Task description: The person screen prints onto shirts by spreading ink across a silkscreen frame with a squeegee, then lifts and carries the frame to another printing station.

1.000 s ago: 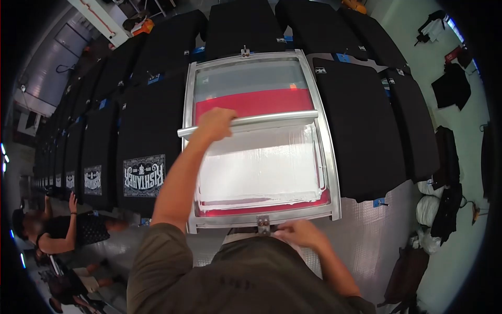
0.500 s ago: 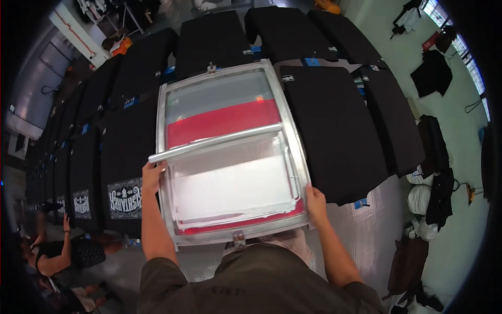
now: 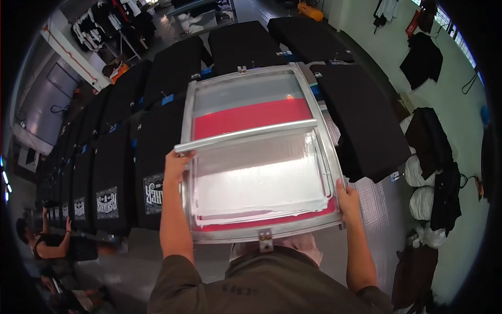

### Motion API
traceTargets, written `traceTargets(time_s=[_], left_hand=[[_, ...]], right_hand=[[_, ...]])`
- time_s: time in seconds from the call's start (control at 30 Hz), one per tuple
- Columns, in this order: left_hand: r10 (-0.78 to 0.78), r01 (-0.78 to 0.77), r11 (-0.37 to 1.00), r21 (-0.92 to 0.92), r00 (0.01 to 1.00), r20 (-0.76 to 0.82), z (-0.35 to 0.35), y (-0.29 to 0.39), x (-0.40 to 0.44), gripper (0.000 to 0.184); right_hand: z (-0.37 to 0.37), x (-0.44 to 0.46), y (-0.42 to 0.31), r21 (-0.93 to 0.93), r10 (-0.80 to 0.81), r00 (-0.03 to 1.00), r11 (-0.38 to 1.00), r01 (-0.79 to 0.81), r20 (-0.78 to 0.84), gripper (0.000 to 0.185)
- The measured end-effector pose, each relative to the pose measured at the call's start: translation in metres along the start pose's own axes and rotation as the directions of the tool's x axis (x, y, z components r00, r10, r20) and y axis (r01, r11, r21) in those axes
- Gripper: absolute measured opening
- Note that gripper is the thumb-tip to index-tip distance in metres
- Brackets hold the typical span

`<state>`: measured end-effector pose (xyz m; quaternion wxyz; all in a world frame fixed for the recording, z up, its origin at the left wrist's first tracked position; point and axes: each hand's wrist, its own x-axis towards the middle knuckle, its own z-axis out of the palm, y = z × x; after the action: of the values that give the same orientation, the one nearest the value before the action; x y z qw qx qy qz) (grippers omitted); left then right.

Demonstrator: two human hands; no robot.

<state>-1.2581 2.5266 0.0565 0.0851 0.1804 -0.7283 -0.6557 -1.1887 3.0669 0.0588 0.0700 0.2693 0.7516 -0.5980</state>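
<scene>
Both hands carry a metal-framed printing screen (image 3: pixel 330 152), slightly tilted in front of my body. Its mesh has a red band and a broad smear of white ink (image 3: pixel 256 180) across the lower half. A silver bar that looks like a squeegee (image 3: pixel 246 136) lies across the mesh. My left hand (image 3: pixel 178 166) is closed on the left side of the frame, at the bar's left end; its fingertips show above the rim. My right hand (image 3: pixel 348 200) grips the right side lower down, thumb on top and the other fingers hidden underneath.
Black shirts (image 3: pixel 366 115) lie on boards in rows ahead, right and left. Several left ones bear a white printed design (image 3: pixel 107 202). A person (image 3: pixel 55 243) is at the lower left. Clothes racks (image 3: pixel 110 29) stand behind; white rolls (image 3: pixel 421 203) and dark cloth are along the right wall.
I have moved to the right along the row with the screen held in both hands. Another printed shirt now shows left of the screen. My grip looks the same.
</scene>
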Motion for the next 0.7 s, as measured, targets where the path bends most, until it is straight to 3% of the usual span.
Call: traceTargets(time_s=[0.17,0.23,0.43,0.6,0.7], left_hand=[[-0.034,0.034,0.999,0.012,0.999,-0.019,0.07,0.012,0.004,0.033],[-0.022,0.021,1.0,-0.009,0.999,-0.027,0.075,0.003,0.013,0.034],[-0.092,0.093,0.996,0.001,0.994,-0.062,0.089,0.003,0.028,0.038],[-0.103,0.115,0.992,0.056,0.978,-0.184,0.111,-0.018,0.027,0.041],[-0.148,0.145,0.989,-0.03,0.967,-0.209,0.124,-0.013,0.017,0.046]], right_hand=[[-0.04,0.057,-0.002,-0.092,-0.049,0.998,0.995,0.045,-0.037,0.065],[-0.043,0.072,-0.007,-0.094,-0.013,0.999,0.995,0.016,0.037,0.064],[-0.037,0.102,-0.01,-0.128,-0.02,0.999,0.992,0.024,0.034,0.062],[-0.039,0.129,-0.006,-0.21,-0.063,0.996,0.975,0.075,0.063,0.059],[-0.042,0.135,0.002,-0.199,-0.079,0.994,0.976,0.093,0.079,0.056]])
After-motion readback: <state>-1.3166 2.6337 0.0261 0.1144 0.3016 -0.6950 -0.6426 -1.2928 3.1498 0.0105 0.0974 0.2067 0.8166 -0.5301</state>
